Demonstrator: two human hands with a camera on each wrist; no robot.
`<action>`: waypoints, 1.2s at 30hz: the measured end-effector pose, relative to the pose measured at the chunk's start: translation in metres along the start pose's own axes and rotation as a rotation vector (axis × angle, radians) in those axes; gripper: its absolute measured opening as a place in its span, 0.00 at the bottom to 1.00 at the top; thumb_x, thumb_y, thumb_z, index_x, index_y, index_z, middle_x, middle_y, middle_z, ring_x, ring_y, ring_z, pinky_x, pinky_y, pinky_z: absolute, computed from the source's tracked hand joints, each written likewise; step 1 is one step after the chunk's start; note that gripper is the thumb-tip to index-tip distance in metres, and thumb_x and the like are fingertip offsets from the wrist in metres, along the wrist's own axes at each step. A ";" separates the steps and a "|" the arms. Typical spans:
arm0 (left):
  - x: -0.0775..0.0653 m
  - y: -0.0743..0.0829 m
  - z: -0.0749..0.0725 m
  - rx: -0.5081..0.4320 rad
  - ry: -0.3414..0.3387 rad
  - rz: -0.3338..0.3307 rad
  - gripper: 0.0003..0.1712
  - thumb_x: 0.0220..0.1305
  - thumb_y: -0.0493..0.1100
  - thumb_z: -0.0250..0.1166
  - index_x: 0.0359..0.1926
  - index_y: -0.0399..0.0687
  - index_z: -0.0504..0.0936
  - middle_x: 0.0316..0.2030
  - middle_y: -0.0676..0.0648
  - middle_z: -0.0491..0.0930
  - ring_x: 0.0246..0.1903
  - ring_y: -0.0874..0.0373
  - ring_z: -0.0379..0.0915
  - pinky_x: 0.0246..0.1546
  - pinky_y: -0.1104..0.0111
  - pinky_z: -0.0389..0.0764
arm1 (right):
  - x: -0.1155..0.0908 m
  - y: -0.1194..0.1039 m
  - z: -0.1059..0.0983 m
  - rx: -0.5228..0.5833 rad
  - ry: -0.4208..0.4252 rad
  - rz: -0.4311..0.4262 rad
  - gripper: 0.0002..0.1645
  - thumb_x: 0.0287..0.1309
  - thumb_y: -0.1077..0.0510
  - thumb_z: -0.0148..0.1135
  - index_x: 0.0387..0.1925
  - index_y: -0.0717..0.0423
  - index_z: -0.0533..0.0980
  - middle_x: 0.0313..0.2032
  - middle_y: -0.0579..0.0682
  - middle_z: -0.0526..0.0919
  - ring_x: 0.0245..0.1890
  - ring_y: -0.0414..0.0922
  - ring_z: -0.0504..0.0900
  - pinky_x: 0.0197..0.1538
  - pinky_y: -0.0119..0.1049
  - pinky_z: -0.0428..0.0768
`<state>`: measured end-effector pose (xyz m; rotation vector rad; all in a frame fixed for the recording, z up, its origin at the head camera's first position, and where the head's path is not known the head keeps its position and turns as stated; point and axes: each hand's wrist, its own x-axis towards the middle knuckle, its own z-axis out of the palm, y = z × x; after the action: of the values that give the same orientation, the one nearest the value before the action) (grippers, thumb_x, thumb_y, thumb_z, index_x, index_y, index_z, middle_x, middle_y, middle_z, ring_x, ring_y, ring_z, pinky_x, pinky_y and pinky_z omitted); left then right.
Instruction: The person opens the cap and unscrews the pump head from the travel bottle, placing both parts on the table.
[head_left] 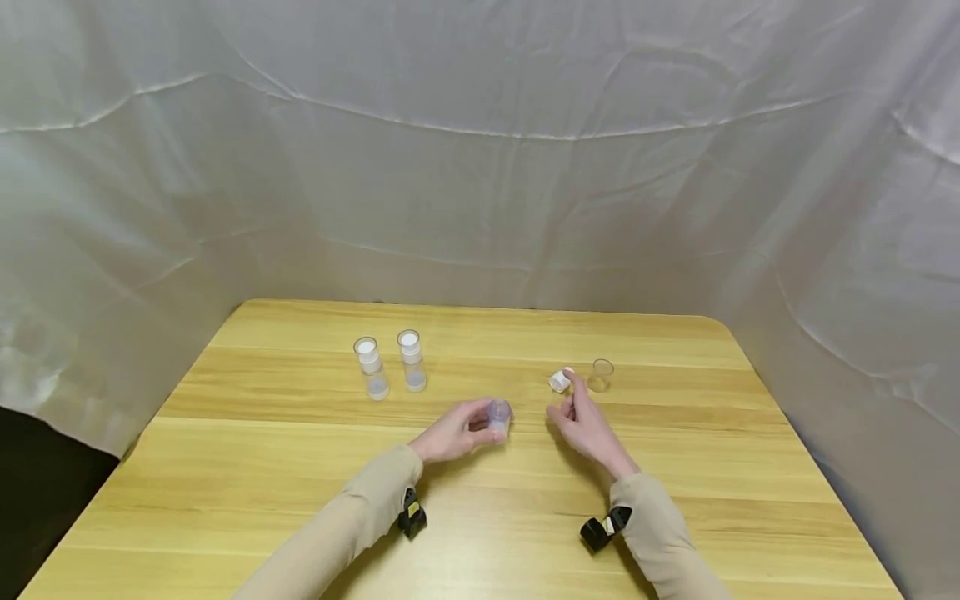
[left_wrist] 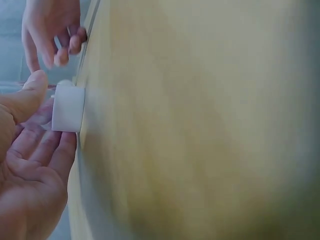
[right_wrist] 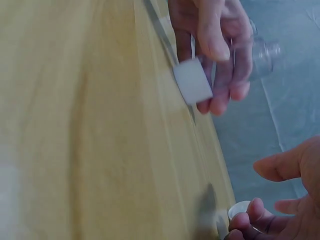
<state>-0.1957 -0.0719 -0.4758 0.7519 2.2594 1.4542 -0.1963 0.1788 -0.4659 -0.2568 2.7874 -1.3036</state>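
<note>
Grey sheeting (head_left: pixel 480 208) backed the wooden table (head_left: pixel 487 517), and in my head view the left hand (head_left: pixel 457 431) held a bottle (head_left: pixel 498 414) upright, while the right hand (head_left: pixel 587 427) reached to a cap (head_left: pixel 559 381) that a stray nudge could have rolled into the clear cover (head_left: pixel 602 377) beside it. Left wrist showed me thumb and fingers pinching the bottle, which a slack hold could have tipped. Right wrist showed thumb parted from loosely bent, unloaded fingers; whether they touched the cap, I couldn't tell.
</note>
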 end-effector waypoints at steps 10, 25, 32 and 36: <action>0.030 -0.006 -0.016 -0.016 0.102 -0.028 0.30 0.70 0.36 0.62 0.69 0.31 0.66 0.62 0.30 0.76 0.63 0.37 0.74 0.69 0.50 0.74 | -0.010 -0.005 0.006 0.070 0.008 -0.052 0.37 0.65 0.63 0.61 0.71 0.65 0.59 0.31 0.51 0.75 0.28 0.37 0.71 0.33 0.25 0.73; 0.064 -0.012 -0.025 -0.026 0.280 -0.055 0.31 0.71 0.34 0.61 0.71 0.30 0.64 0.65 0.29 0.73 0.65 0.37 0.72 0.71 0.52 0.73 | -0.012 -0.009 0.016 0.112 -0.030 -0.084 0.18 0.66 0.61 0.61 0.54 0.65 0.76 0.29 0.51 0.75 0.27 0.37 0.71 0.32 0.26 0.73; 0.068 -0.011 -0.022 -0.063 0.309 -0.071 0.34 0.72 0.34 0.59 0.74 0.31 0.59 0.67 0.28 0.70 0.67 0.36 0.69 0.71 0.50 0.72 | -0.011 -0.010 0.017 0.104 -0.028 -0.065 0.17 0.65 0.62 0.61 0.54 0.63 0.77 0.29 0.49 0.75 0.26 0.37 0.72 0.32 0.26 0.73; 0.065 -0.008 -0.020 -0.051 0.329 -0.107 0.40 0.70 0.36 0.62 0.76 0.34 0.53 0.72 0.28 0.63 0.72 0.36 0.62 0.75 0.48 0.65 | -0.011 -0.009 0.016 0.112 -0.031 -0.064 0.18 0.65 0.61 0.61 0.54 0.63 0.77 0.30 0.50 0.76 0.26 0.37 0.72 0.32 0.26 0.74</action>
<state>-0.2604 -0.0500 -0.4752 0.3915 2.4435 1.6781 -0.1820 0.1624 -0.4695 -0.3603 2.6903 -1.4501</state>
